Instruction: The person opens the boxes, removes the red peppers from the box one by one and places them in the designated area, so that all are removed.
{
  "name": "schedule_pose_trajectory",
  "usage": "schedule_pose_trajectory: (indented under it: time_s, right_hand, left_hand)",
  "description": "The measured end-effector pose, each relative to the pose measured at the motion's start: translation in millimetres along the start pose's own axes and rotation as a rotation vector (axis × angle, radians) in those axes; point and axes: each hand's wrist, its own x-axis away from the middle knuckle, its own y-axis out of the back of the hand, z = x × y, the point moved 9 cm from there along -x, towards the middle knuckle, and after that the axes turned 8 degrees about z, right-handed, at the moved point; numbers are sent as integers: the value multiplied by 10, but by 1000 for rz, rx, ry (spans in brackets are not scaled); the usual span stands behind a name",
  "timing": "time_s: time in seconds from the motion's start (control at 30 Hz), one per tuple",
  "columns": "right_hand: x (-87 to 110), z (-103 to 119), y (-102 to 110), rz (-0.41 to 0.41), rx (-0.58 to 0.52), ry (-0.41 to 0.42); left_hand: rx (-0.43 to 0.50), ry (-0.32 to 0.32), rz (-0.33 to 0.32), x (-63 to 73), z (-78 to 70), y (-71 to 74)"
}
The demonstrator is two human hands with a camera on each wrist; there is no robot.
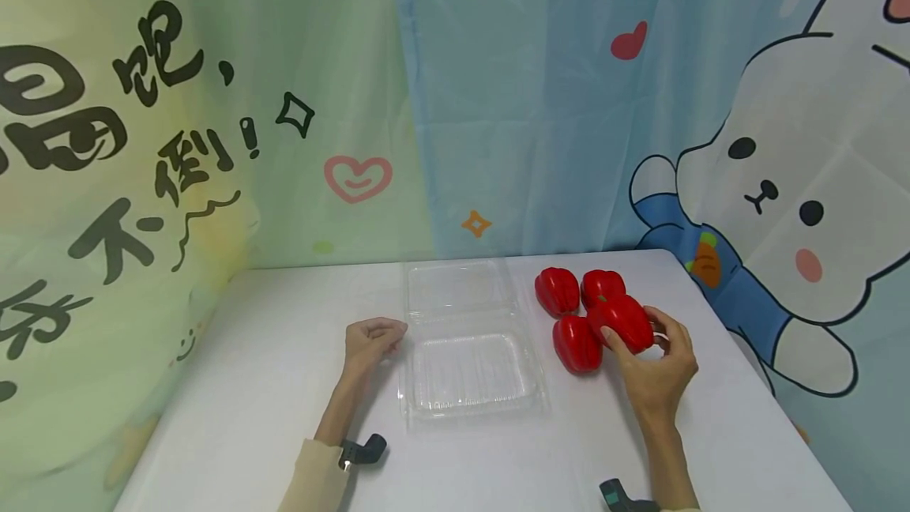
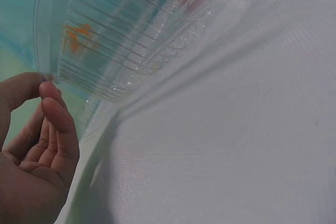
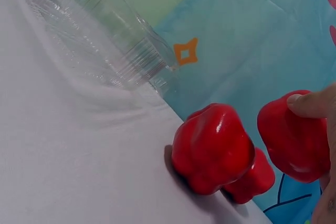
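My right hand (image 1: 661, 366) grips a red bell pepper (image 1: 626, 321) between thumb and fingers. In the right wrist view this pepper (image 3: 291, 137) is raised off the table, with the thumb across its upper side. Three more red bell peppers stand close by: one at the back left (image 1: 557, 291), one behind (image 1: 603, 284) and one in front (image 1: 577, 345). A clear plastic clamshell box (image 1: 472, 374) lies with its lid folded back, in the middle of the table. My left hand (image 1: 371, 344) pinches the box's left edge (image 2: 48, 51) between thumb and fingertips.
The white table (image 1: 284, 385) ends at a printed curtain (image 1: 483, 101) behind it. On the right, the table edge runs beside a rabbit picture (image 1: 796, 204). A dark wrist-worn device (image 1: 362, 450) sits on the left forearm.
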Motion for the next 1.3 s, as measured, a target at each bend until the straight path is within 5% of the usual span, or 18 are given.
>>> schedule_pose_trajectory:
  time_s: [0.57,1.3]
  right_hand:
    - [45,-126,86,-90,7,-105]
    - [119,-375,102,-99,79,-263]
  left_hand:
    - [4,-3,-3,6,-11,-2]
    - [30,-4,-9,1,-3,-4]
